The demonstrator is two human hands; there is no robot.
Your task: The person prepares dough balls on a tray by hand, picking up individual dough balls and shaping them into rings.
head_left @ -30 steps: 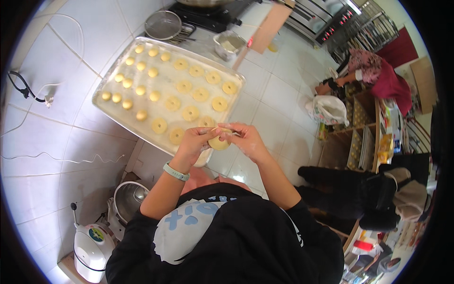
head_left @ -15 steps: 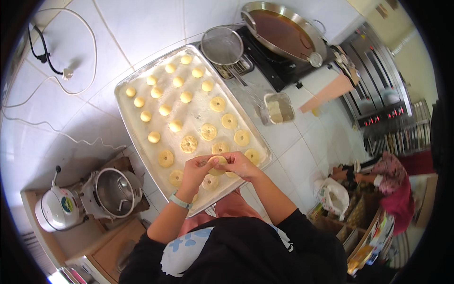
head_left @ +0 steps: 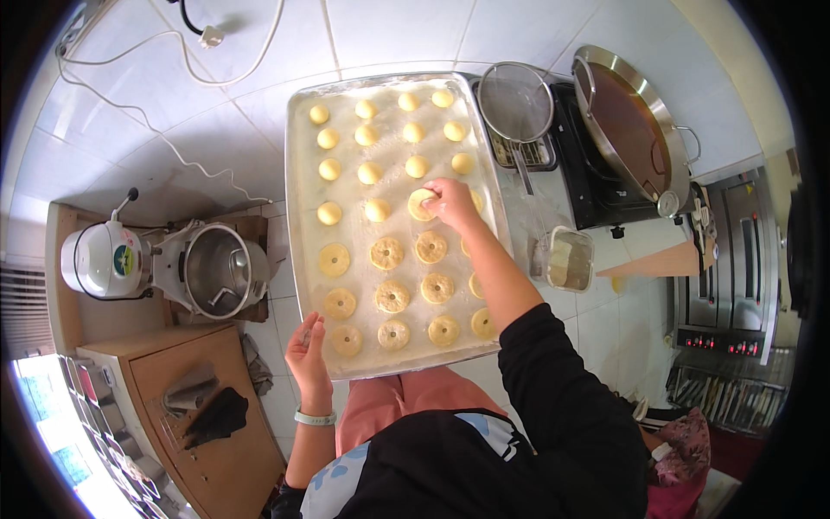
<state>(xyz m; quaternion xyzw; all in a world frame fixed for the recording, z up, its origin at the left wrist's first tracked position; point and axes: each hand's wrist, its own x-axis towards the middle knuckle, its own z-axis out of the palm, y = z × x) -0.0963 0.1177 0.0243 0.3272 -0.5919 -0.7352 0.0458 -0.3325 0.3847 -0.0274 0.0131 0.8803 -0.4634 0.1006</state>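
Observation:
A large metal baking tray [head_left: 292, 216] lies in front of me, dusted white. Its far rows hold round dough balls [head_left: 369, 173]; flattened dough rings [head_left: 392, 296] with small centre holes fill the nearer rows. My right hand [head_left: 451, 206] reaches across the tray, fingers closed at the right edge of a pale dough ring [head_left: 419, 204], at the front of the ball rows. The fingers partly cover this ring and hide part of another behind them. My left hand [head_left: 309, 356] is by the tray's near left edge, fingers loosely raised and apart, holding nothing.
To the right are a mesh strainer [head_left: 516, 102], a wide pan of brown liquid [head_left: 627, 130] on a black stove [head_left: 575, 173], and a clear plastic tub [head_left: 571, 259]. A stand mixer [head_left: 216, 268] stands left, above a wooden cabinet [head_left: 186, 389].
Both hands were together on a dough ring above the near part of the tray. My right hand has moved it farther over the tray; my left has drawn away left. The view has turned.

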